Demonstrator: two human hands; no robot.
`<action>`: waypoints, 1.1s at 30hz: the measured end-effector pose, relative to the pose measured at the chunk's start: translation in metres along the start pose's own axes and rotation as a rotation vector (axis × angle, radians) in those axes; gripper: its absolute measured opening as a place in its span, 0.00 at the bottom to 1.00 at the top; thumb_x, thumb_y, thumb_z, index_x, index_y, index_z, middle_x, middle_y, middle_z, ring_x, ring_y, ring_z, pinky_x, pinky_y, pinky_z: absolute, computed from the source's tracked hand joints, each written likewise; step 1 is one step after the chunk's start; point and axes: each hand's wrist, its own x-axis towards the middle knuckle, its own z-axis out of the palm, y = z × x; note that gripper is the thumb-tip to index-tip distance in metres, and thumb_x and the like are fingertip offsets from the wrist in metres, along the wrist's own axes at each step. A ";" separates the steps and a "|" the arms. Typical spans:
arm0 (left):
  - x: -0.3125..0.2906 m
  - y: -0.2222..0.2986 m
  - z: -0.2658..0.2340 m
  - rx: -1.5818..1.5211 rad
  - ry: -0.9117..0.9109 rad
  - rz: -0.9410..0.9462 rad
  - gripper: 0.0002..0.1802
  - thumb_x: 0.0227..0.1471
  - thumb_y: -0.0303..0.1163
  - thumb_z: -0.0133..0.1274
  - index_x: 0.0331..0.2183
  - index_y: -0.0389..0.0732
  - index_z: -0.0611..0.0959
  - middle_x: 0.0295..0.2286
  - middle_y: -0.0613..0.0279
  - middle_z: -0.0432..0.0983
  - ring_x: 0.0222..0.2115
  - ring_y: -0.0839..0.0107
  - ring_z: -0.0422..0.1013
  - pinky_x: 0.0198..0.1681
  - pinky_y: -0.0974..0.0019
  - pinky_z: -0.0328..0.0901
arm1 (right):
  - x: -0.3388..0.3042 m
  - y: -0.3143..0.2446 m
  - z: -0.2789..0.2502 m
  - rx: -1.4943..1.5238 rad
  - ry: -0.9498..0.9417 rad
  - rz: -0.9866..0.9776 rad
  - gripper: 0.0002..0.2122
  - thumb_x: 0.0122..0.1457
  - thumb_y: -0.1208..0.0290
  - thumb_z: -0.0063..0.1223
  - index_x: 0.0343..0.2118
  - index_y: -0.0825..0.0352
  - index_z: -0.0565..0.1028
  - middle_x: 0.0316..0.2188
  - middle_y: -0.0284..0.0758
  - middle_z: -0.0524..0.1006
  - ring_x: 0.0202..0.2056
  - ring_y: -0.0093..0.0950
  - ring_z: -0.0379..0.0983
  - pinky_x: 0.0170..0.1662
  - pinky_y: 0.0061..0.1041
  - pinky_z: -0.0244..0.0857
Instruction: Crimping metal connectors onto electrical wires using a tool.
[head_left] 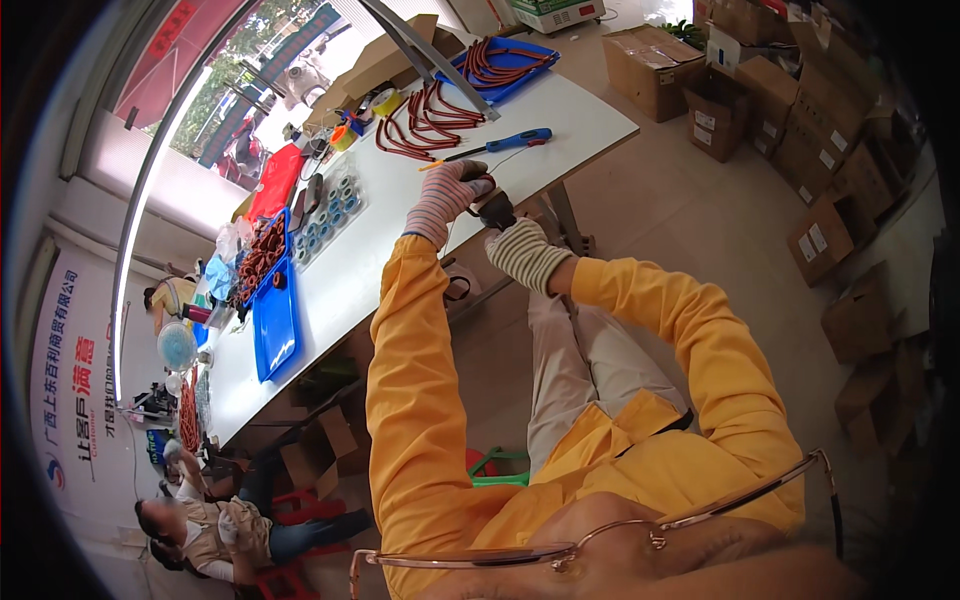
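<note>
My left hand (pixel 447 200), in a pink-and-white striped glove, is closed at the table's near edge; what it grips is mostly hidden, with a dark reddish bit showing at the fingertips. My right hand (pixel 532 255), in a green-and-white striped glove, is wrapped round the narrow end of a black tool (pixel 495 210). The tool's wide end reaches up close to the left fingers; whether they touch is unclear. Just beyond the hands, a blue-handled tool (pixel 520 140) with a dark shaft lies on the white table (pixel 400 215). Reddish-brown cords (pixel 430 120) lie farther back.
A blue tray (pixel 545 62) of similar cords sits at the far end. To the left are a blue tray (pixel 275 320), reddish-brown rings (pixel 262 262) and blue-and-white round parts (pixel 328 215). Cardboard boxes (pixel 650 70) stand on the floor at right. A seated person (pixel 225 525) is at lower left.
</note>
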 end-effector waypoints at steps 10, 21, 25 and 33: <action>-0.002 0.001 0.016 -0.046 0.072 0.073 0.20 0.44 0.28 0.58 0.42 0.36 0.78 0.34 0.60 0.77 0.35 0.75 0.71 0.42 0.71 0.66 | 0.014 0.028 -0.029 0.117 0.153 -0.219 0.10 0.48 0.65 0.49 0.22 0.68 0.73 0.21 0.43 0.75 0.24 0.40 0.73 0.26 0.41 0.65; 0.002 -0.010 0.013 0.038 0.141 0.116 0.19 0.42 0.27 0.59 0.41 0.37 0.79 0.34 0.59 0.78 0.34 0.72 0.73 0.40 0.71 0.67 | 0.011 0.017 -0.045 0.193 0.169 0.065 0.14 0.52 0.58 0.49 0.32 0.65 0.73 0.24 0.36 0.77 0.29 0.36 0.74 0.32 0.37 0.66; 0.007 -0.006 0.007 0.008 -0.015 -0.013 0.19 0.47 0.35 0.54 0.43 0.42 0.77 0.32 0.60 0.78 0.29 0.70 0.71 0.35 0.69 0.66 | 0.010 0.010 -0.066 0.115 0.133 0.207 0.18 0.49 0.55 0.51 0.38 0.63 0.70 0.27 0.34 0.77 0.33 0.33 0.74 0.36 0.40 0.64; 0.002 -0.012 0.011 0.166 0.066 0.106 0.20 0.46 0.37 0.55 0.44 0.47 0.78 0.33 0.55 0.77 0.32 0.63 0.73 0.37 0.65 0.67 | 0.017 0.029 -0.051 0.358 0.035 0.387 0.21 0.50 0.61 0.48 0.43 0.72 0.66 0.29 0.48 0.76 0.33 0.43 0.74 0.36 0.38 0.67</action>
